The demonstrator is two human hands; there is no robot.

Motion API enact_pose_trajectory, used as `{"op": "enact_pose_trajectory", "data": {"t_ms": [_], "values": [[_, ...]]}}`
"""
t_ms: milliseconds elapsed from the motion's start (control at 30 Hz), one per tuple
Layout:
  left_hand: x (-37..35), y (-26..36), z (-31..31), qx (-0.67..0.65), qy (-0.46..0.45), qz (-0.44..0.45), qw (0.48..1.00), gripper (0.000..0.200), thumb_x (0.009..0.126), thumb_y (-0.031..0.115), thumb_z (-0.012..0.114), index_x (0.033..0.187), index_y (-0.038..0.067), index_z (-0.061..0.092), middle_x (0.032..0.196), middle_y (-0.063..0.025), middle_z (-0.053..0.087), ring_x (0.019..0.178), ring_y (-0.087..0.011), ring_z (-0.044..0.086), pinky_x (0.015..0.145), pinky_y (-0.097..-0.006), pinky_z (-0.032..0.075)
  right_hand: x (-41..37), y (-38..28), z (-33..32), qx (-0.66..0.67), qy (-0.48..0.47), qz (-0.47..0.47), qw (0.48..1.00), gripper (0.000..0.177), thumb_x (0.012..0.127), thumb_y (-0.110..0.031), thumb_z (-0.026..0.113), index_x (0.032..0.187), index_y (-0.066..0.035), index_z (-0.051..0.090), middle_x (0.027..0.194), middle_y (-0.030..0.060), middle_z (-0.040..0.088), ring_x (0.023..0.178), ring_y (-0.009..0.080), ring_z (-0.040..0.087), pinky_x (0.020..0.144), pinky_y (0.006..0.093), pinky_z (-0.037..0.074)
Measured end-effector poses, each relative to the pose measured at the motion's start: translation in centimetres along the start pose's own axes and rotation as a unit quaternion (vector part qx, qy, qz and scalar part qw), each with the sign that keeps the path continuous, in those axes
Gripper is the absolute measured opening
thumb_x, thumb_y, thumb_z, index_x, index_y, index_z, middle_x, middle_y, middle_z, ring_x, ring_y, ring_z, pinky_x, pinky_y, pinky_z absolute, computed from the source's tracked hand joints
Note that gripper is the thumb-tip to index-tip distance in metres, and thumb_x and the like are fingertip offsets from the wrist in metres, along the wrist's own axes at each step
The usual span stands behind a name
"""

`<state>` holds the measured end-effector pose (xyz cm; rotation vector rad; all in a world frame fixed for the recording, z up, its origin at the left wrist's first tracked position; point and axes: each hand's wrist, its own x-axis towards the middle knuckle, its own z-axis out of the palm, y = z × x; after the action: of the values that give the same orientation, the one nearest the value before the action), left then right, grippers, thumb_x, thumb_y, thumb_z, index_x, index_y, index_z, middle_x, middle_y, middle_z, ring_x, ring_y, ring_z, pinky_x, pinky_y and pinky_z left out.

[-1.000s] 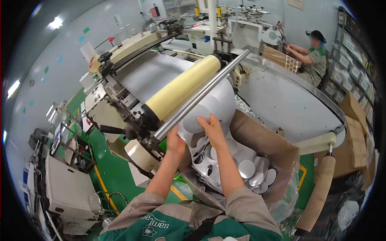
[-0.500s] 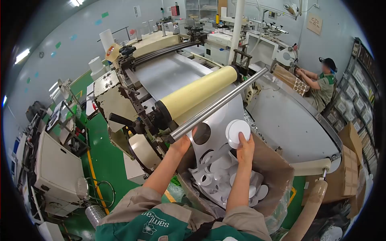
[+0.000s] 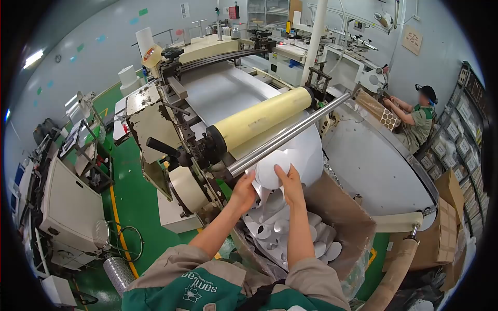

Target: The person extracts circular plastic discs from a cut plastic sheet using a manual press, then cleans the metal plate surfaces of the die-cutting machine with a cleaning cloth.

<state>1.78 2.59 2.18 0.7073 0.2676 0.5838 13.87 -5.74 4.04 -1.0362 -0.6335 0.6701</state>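
A small stack of round white discs point(image 3: 270, 170) is between my hands, just below a steel roller bar. My right hand point(image 3: 291, 185) is closed on its right side, thumb on the front face. My left hand point(image 3: 244, 193) is closed at the left edge, where disc and sheet overlap; its fingertips are partly hidden. Behind the discs, a white sheet point(image 3: 307, 155) hangs from the machine. Below my hands, an open cardboard box point(image 3: 345, 207) contains loose discs and curled white scraps point(image 3: 280, 228).
A yellow roller point(image 3: 264, 118) and the steel bar point(image 3: 290, 135) cross the machine in front of me. On the right is a broad metal panel point(image 3: 368, 160). Another person point(image 3: 417, 116) works beyond it, near shelves. A white cabinet point(image 3: 72, 207) stands left.
My right hand has carried the discs left and brought them to my left hand. The hole seen earlier in the sheet is now out of sight. The view has shifted slightly.
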Motion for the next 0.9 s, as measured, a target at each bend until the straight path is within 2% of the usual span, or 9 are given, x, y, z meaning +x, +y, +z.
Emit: {"op": "enact_pose_trajectory", "data": {"t_ms": [167,300,367,433,500,533,667,800,900], "values": [[-1.2,-2.0,-0.6,0.086,0.000,-0.057,0.995,0.032,0.094,0.032,0.048,0.114,0.008,0.053,0.110,-0.0017,0.058,0.101,-0.0113,0.054,0.086,-0.0289,0.042,-1.6,0.6,-1.1,-0.052,0.043,-0.022,0.997,0.026,0.083,-0.012,0.064,0.102,0.003,0.056,0.096,0.0080,0.061,0.086,0.0135,0.057,0.077,0.0270,0.045],[-1.6,-0.9,0.7,0.085,0.000,-0.034,0.996,0.042,0.091,0.026,0.053,0.126,0.004,0.046,0.120,-0.0061,0.055,0.111,-0.0138,0.052,0.091,-0.0283,0.041,-2.2,1.3,-2.8,0.011,0.167,-0.040,0.985,0.031,0.081,-0.008,0.065,0.106,0.006,0.056,0.101,0.0119,0.061,0.089,0.0165,0.058,0.080,0.0292,0.046],[-1.0,0.5,1.4,0.056,0.061,0.008,0.997,0.049,0.091,0.019,0.052,0.131,-0.004,0.035,0.131,-0.0155,0.046,0.124,-0.0237,0.042,0.100,-0.0343,0.038,-2.4,1.4,-4.7,0.007,0.244,-0.053,0.968,0.039,0.081,-0.007,0.065,0.114,0.007,0.051,0.108,0.0135,0.058,0.095,0.0188,0.056,0.083,0.0311,0.045],[1.7,0.1,-2.9,-0.023,0.031,0.034,0.999,0.043,0.095,0.023,0.043,0.132,0.000,0.037,0.130,-0.0109,0.045,0.121,-0.0226,0.044,0.100,-0.0336,0.038,-2.1,1.8,-7.2,-0.008,0.326,-0.047,0.944,0.045,0.082,-0.007,0.064,0.120,0.006,0.045,0.113,0.0132,0.055,0.099,0.0204,0.055,0.085,0.0326,0.044],[2.5,0.5,-3.1,-0.148,0.051,0.054,0.986,0.031,0.095,0.024,0.042,0.119,0.005,0.048,0.126,-0.0119,0.047,0.110,-0.0229,0.051,0.102,-0.0355,0.037,-2.2,-0.1,-6.7,0.052,0.259,-0.083,0.961,0.043,0.082,-0.006,0.064,0.119,0.004,0.045,0.111,0.0111,0.056,0.099,0.0193,0.055,0.086,0.0302,0.044],[3.9,-0.8,-4.8,0.053,0.060,0.138,0.987,0.029,0.093,0.023,0.045,0.115,0.004,0.050,0.123,-0.0123,0.050,0.109,-0.0239,0.052,0.100,-0.0354,0.038,-2.2,-1.1,-6.0,0.073,0.207,-0.071,0.973,0.042,0.081,-0.006,0.064,0.118,0.004,0.047,0.110,0.0108,0.057,0.098,0.0187,0.055,0.086,0.0298,0.044],[4.7,1.4,-2.8,-0.242,-0.040,0.011,0.969,0.029,0.089,0.016,0.051,0.113,-0.001,0.051,0.113,-0.0121,0.057,0.105,-0.0243,0.054,0.093,-0.0362,0.041,0.5,-1.7,-3.2,0.022,0.035,-0.014,0.999,0.038,0.081,-0.006,0.064,0.115,0.002,0.051,0.105,0.0095,0.059,0.094,0.0165,0.056,0.084,0.0278,0.043],[2.1,-0.2,-0.9,-0.089,-0.001,0.052,0.995,0.032,0.090,0.021,0.051,0.116,0.002,0.050,0.112,-0.0057,0.056,0.106,-0.0156,0.050,0.093,-0.0345,0.037,3.6,-1.3,-0.7,-0.148,-0.038,-0.045,0.987,0.031,0.083,-0.004,0.061,0.113,-0.001,0.053,0.096,0.0064,0.061,0.084,0.0146,0.058,0.078,0.0267,0.045],[-0.3,-2.5,-1.2,-0.023,-0.032,-0.027,0.999,0.034,0.090,0.027,0.052,0.118,0.007,0.050,0.111,-0.0001,0.054,0.105,-0.0094,0.046,0.091,-0.0305,0.036,3.5,-1.4,-1.5,-0.306,-0.077,0.136,0.939,0.028,0.082,-0.002,0.061,0.109,-0.001,0.055,0.095,0.0053,0.060,0.083,0.0135,0.056,0.078,0.0251,0.044]]}}
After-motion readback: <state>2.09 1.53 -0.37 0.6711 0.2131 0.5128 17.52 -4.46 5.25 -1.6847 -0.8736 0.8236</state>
